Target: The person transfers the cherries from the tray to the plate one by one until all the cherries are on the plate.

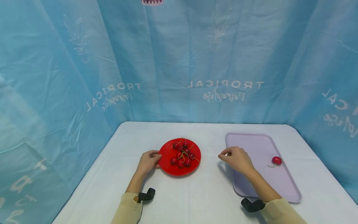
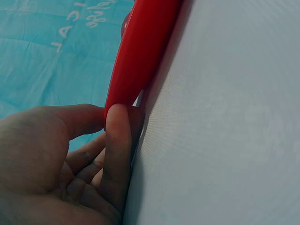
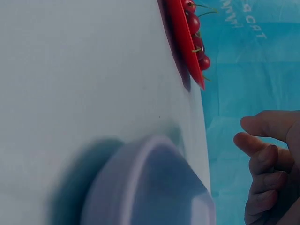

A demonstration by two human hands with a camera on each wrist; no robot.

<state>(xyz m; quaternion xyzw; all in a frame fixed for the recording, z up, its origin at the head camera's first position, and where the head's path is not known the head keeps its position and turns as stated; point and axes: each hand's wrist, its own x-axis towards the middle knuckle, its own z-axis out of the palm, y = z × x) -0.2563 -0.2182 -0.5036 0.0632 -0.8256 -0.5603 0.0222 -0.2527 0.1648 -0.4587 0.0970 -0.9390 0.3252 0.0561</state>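
Note:
A red plate with several dark red cherries heaped on it sits on the white table. At its left rim my left hand pinches the edge, the thumb on top and fingers beneath, as the left wrist view shows close up. Above the left edge of a pale purple tray hovers my right hand, loosely curled and holding nothing. In the right wrist view a small gap separates its thumb and index finger. One cherry with its stem lies at the right side of the tray.
A white cloth covers the table, and a strip of it separates plate and tray. Blue printed curtains hang behind and at both sides. Each wrist wears a black camera mount.

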